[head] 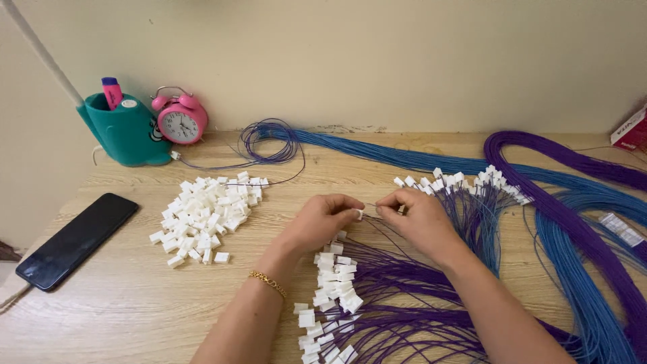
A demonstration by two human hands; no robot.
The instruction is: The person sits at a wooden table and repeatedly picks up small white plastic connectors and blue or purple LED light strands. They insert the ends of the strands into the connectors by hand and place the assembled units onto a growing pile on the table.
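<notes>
My left hand (322, 220) pinches a small white plastic connector (359, 214) at its fingertips. My right hand (419, 217) holds a thin purple wire (375, 206) whose end meets that connector. Both hands hover over the wooden table (121, 296), just above a row of purple wires with white connectors fitted (330, 296). A pile of loose white connectors (204, 214) lies to the left of my left hand. A gold bracelet sits on my left wrist.
A second fan of wired connectors (465, 182) lies behind my right hand. Blue wire bundles (573, 269) and purple wire bundles (539, 155) run along the right. A black phone (77, 239), a teal pen holder (125, 128) and a pink alarm clock (180, 121) stand at left.
</notes>
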